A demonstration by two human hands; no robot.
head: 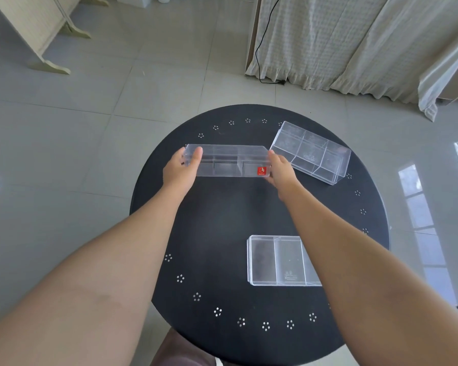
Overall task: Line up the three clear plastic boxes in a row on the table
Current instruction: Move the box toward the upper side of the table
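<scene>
Three clear plastic boxes with inner dividers are on or over the round black table (222, 228). I hold a long box with a red sticker (228, 161) at the table's far left: my left hand (181, 169) grips its left end and my right hand (279, 169) grips its right end. I cannot tell whether it rests on the table or is lifted. A second clear box (311, 153) lies at an angle at the far right, its near corner close to my right hand. A third clear box (275, 260) lies near the front right, partly hidden under my right forearm.
The table has a ring of small perforated dots near its rim and stands on a glossy grey tiled floor. A folding screen's feet (50, 64) stand far left. Curtains and a black cable (262, 48) hang at the back right.
</scene>
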